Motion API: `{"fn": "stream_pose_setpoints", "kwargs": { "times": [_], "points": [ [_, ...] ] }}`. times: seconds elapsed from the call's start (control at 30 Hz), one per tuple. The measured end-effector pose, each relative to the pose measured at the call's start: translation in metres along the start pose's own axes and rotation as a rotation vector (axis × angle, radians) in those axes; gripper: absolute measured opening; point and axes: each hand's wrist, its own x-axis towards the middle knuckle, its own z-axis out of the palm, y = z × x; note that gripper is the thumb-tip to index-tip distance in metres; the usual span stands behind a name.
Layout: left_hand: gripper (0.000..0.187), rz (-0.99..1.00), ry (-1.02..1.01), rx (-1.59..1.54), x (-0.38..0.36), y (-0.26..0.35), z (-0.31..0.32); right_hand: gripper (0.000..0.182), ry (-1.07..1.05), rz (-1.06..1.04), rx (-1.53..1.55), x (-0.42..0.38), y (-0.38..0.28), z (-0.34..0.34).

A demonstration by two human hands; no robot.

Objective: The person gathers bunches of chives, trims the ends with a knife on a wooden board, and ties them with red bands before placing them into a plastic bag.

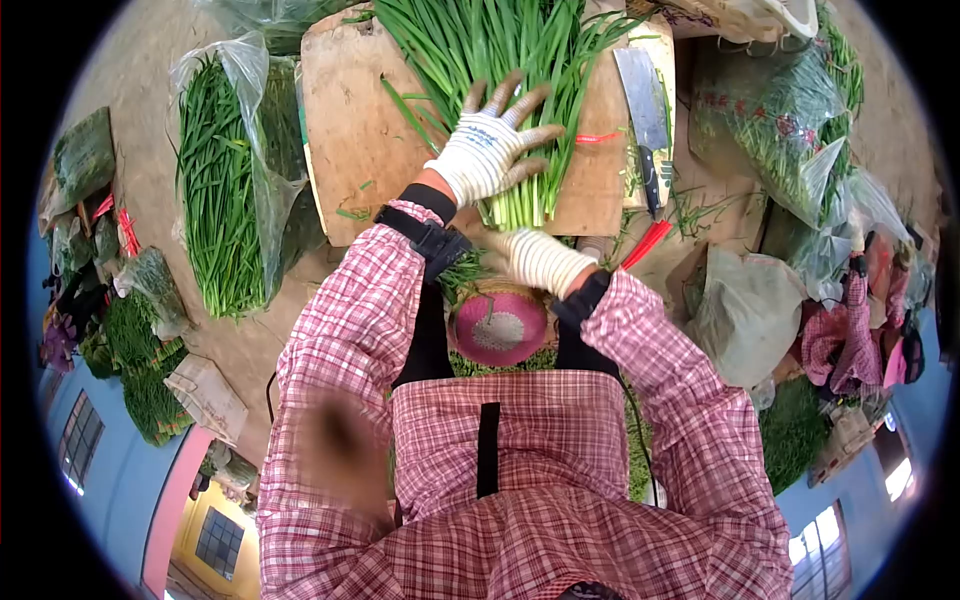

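Note:
A large bunch of long green garlic chives lies on a wooden board, its pale cut stem ends toward me. My left hand, in a white knitted glove with stained fingertips, rests on the bunch with fingers spread. Just below the stem ends is my right hand, gloved the same way. Its fingers are blurred near the board's front edge, and I cannot see whether they grip anything. A cleaver with a black handle lies at the board's right side. Under my hands sits a round pink and white object.
Plastic-wrapped chives lie on the left, with another bagged bundle on the right. Red strips hang near the board's right corner. A pale plastic sack stands nearby. Another person sits at far right.

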Motion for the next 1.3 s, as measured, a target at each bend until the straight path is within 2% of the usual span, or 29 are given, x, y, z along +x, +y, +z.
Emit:
{"fn": "stream_pose_setpoints", "kwargs": {
  "times": [0.03, 0.07, 0.1, 0.23, 0.3, 0.33, 0.37, 0.4, 0.43, 0.47, 0.53, 0.57, 0.6, 0.63, 0.7, 0.73, 0.83, 0.87, 0.9, 0.97, 1.0, 1.03, 1.07, 1.1, 1.13, 1.17, 1.23, 1.3],
  "points": [
    [0.051, -0.006, 0.01, 0.019, -0.001, -0.002, -0.003, 0.028, 0.024, 0.048, 0.05, 0.002, -0.001, -0.004],
    [0.05, -0.009, -0.003, 0.031, -0.001, -0.005, -0.007, 0.032, -0.089, -0.066, -0.303, 0.006, 0.009, 0.011],
    [0.05, -0.01, 0.0, 0.03, -0.002, -0.007, -0.007, 0.034, -0.301, 0.021, -0.251, 0.0, -0.003, 0.015],
    [0.049, 0.048, 0.074, 0.016, -0.008, -0.009, -0.016, 0.026, -0.175, -0.058, -0.15, -0.015, -0.006, 0.024],
    [0.047, -0.181, 0.343, -0.088, -0.025, -0.009, -0.032, 0.024, 0.152, 0.07, 0.152, -0.044, -0.033, -0.001],
    [0.041, -0.312, 0.558, -0.211, -0.04, -0.01, -0.026, 0.021, 0.482, 0.138, 0.161, -0.054, -0.036, -0.001],
    [0.031, -0.524, 0.68, -0.409, -0.059, 0.001, -0.027, 0.023, 0.662, 0.371, 0.195, -0.054, -0.027, -0.001],
    [0.023, -0.859, 0.688, -0.593, -0.073, 0.018, -0.028, 0.027, 0.859, 0.485, 0.31, -0.054, -0.019, -0.004],
    [0.021, -0.974, 0.672, -0.723, -0.093, 0.015, -0.005, 0.026, 1.0, 0.444, 0.06, -0.049, -0.007, -0.009],
    [0.023, -1.176, 0.583, -0.968, -0.106, 0.019, 0.015, 0.024, 0.967, 0.464, 0.045, -0.041, 0.004, -0.011],
    [0.037, -1.294, 0.574, -1.351, -0.1, 0.034, 0.027, 0.022, 0.935, 0.477, 0.024, -0.031, 0.018, -0.014],
    [0.043, -1.337, 0.567, -1.53, -0.092, 0.041, 0.027, 0.021, 0.933, 0.478, 0.198, -0.028, 0.023, -0.015],
    [0.054, -1.089, 0.553, -1.367, -0.078, 0.043, 0.019, 0.02, 0.924, 0.482, 0.373, -0.028, 0.027, -0.015],
    [0.063, -0.956, 0.552, -1.361, -0.067, 0.05, 0.009, 0.02, 0.923, 0.486, 0.368, -0.03, 0.031, -0.017],
    [0.073, -0.848, 0.497, -0.846, -0.052, 0.051, 0.02, 0.018, 0.912, 0.467, 0.616, -0.038, 0.03, -0.022],
    [0.071, -0.784, 0.491, -0.548, -0.048, 0.051, 0.027, 0.017, 0.836, 0.468, 0.673, -0.047, 0.027, -0.023],
    [0.073, -0.826, 0.448, -0.418, -0.04, 0.056, 0.041, 0.015, 0.945, 0.472, 0.772, -0.057, 0.0, -0.007],
    [0.076, -0.834, 0.433, -0.391, -0.041, 0.056, 0.042, 0.014, 0.908, 0.54, 0.666, -0.061, 0.003, 0.012],
    [0.076, -0.836, 0.435, -0.38, -0.041, 0.055, 0.037, 0.015, 0.958, 0.489, 0.548, -0.063, 0.003, 0.041],
    [0.081, -0.845, 0.315, -0.389, -0.043, 0.053, 0.023, 0.016, 0.994, 0.456, 0.604, -0.055, 0.005, 0.107],
    [0.085, -0.839, 0.303, -0.359, -0.045, 0.053, 0.023, 0.017, 0.958, 0.572, 0.611, -0.046, 0.021, 0.152],
    [0.087, -0.84, 0.315, -0.425, -0.048, 0.055, 0.028, 0.018, 0.912, 0.681, 0.398, -0.024, 0.036, 0.208],
    [0.087, -0.832, 0.306, -0.46, -0.048, 0.056, 0.023, 0.021, 0.47, 0.519, -0.266, 0.002, 0.088, 0.296],
    [0.086, -0.824, 0.293, -0.494, -0.048, 0.058, 0.018, 0.021, 0.283, 0.529, -0.178, 0.013, 0.051, 0.302],
    [0.077, -0.783, 0.284, -0.424, -0.049, 0.06, 0.013, 0.022, 0.059, 0.511, -0.101, 0.033, 0.009, 0.31],
    [0.075, -0.789, 0.234, -0.455, -0.051, 0.058, 0.014, 0.023, -0.056, 0.449, -0.104, 0.043, -0.013, 0.311],
    [0.071, -0.796, 0.208, -0.564, -0.062, 0.056, 0.004, 0.024, -0.214, 0.332, -0.136, 0.055, -0.045, 0.285],
    [0.058, -0.774, 0.195, -0.679, -0.074, 0.043, -0.008, 0.026, -0.25, 0.235, -0.176, 0.04, -0.065, 0.202]
  ]
}}
